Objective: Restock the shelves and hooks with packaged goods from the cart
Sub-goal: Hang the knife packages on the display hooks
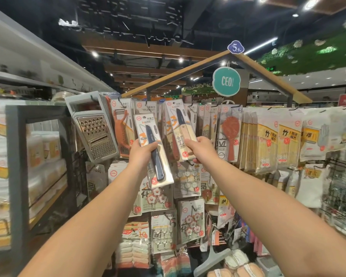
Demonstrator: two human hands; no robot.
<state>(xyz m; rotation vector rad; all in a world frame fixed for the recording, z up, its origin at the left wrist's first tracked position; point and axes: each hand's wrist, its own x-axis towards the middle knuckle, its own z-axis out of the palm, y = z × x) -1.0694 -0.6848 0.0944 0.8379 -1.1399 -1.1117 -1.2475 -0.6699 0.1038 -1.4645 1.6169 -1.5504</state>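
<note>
Head view: two gripped knife packs [152, 148]

Hook rack [272, 76]: top row carries grater [94, 128], peeler packs [121, 124], knife packs [190, 116], spoon pack [231, 132], chopstick packs [268, 140].

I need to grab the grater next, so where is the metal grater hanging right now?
In the head view, the metal grater hangs tilted at the upper left of the hook rack, left of the orange peeler pack and up-left of the left hand.
</note>
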